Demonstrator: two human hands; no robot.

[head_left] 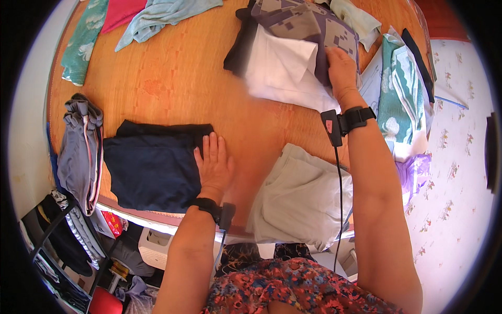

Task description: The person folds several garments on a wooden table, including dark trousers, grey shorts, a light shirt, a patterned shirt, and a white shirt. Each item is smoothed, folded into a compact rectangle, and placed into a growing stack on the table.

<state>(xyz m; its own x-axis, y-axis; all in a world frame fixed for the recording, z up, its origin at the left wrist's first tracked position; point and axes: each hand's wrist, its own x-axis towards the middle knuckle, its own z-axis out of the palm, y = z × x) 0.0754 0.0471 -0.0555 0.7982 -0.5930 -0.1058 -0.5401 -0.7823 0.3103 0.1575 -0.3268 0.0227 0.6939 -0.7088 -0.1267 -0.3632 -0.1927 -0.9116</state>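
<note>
My left hand (215, 162) lies flat with its fingers stretched, at the right edge of a folded navy garment (154, 167). Farther off and to the right, my right hand (342, 70) is closed at the edge of a grey-purple camouflage-patterned garment (339, 39); some of its fingertips are hidden. Beside that hand, a folded white garment (282, 70) lies on the near side of the pile, one corner turned over. A black garment (239, 49) shows at the pile's left. Between my forearms, a folded beige garment (300, 196) sits at the table's near edge.
The wooden table (151, 94) also bears grey trousers (81, 149) at the left edge and teal (86, 39), red (121, 13) and light blue cloths (162, 20) at the far left. Teal-and-white fabric (400, 94) and a purple bag (415, 172) are at right. A clothes rack (55, 230) stands lower left.
</note>
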